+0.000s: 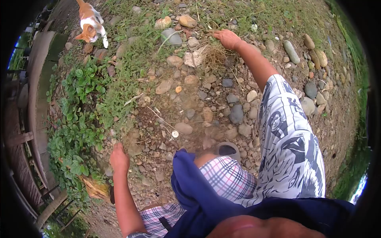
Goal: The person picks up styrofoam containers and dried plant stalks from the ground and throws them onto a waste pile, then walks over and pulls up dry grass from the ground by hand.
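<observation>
My right hand (228,39) reaches far forward over the stony ground, its fingers stretched out to the left among low green weeds. Just below it lies a clump of dry brown grass (216,57), beside a rough pale stone (195,58). Lower on the left, my left hand (119,159) is closed near the edge of a leafy green plant (81,115). A small pale blurred patch shows at its fingertips, and I cannot make out what it is.
An orange and white cat (91,23) is at the upper left. Smooth stones (291,51) lie scattered on the right. A concrete edge (39,91) runs along the left. A piece of yellowish wood (95,187) sits by my left arm, and a sandal (228,150) shows below me.
</observation>
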`<action>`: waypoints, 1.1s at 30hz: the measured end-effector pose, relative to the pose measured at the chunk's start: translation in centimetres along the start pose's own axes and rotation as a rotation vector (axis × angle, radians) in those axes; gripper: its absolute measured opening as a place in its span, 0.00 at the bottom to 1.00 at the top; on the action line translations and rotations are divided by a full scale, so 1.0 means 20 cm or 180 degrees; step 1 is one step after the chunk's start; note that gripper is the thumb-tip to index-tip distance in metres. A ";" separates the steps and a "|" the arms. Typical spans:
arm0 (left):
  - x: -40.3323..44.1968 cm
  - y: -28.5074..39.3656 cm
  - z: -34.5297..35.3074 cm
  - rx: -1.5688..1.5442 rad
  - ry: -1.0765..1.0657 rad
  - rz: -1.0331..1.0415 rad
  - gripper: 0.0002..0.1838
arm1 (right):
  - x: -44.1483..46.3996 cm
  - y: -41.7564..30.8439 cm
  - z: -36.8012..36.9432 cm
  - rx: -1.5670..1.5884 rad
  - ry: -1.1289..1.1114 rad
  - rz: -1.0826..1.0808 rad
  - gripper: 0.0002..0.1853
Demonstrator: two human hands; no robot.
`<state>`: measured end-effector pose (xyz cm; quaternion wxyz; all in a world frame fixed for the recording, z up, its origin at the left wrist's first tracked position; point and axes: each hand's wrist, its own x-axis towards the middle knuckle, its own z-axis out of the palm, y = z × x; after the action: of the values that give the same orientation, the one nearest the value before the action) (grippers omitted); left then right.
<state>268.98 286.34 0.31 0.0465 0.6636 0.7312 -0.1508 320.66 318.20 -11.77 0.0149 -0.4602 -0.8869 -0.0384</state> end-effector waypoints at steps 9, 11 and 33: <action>-0.09 -0.09 -0.10 0.0073 -0.0376 -0.0205 0.14 | 0.17 0.08 0.07 -0.1140 -0.0609 0.0860 0.11; -0.09 -0.09 -0.15 0.0144 -0.0523 -0.0252 0.14 | 0.18 0.10 0.09 -0.0946 -0.0436 0.0990 0.12; -0.11 -0.31 0.02 -0.0030 0.0133 -0.0332 0.19 | -0.33 -0.24 -0.18 0.0966 -0.1524 0.0449 0.08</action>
<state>263.14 283.69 1.59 0.0264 0.6274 0.7663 -0.1357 320.46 309.80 -8.77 -0.1235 -0.5092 -0.8266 0.2055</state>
